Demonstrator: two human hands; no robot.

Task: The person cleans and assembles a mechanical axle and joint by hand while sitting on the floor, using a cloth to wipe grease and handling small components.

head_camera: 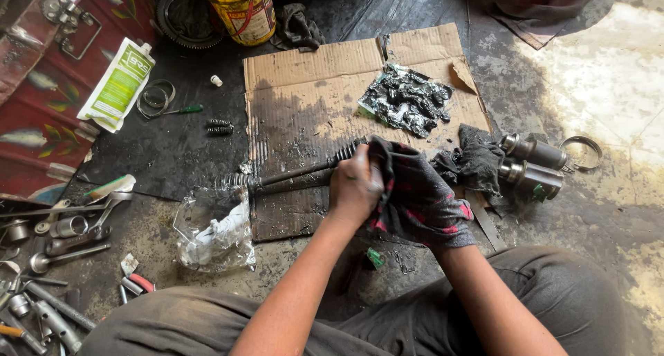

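At the bottom of the frame are the person's two forearms and the knees in dark trousers; the person sits on the floor. A little higher, in the middle of the frame, the left hand (354, 188) is closed around a dark metal shaft (290, 175), near its ribbed end. The right hand cannot be seen: it is wrapped inside a dark rag with red spots (415, 197), so I cannot tell if it is open or closed, but the rag is bunched around the same end of the shaft.

The shaft lies across a sheet of brown cardboard (297, 93), and its other end points to the left of the frame, next to a crumpled clear plastic bag (211, 235).

To my judgement, the step in hand is wiping grease from the shaft end. The next move would need a firm hold with the left hand while the rag turns or slides along the ribs.

Further up, on the cardboard, lies a piece of foil with black grease (404, 99). To the right of the hands are two metal cylinders (531, 164). At the lower left lie spanners (69, 242), and at the top centre stands a yellow bucket (242, 10).
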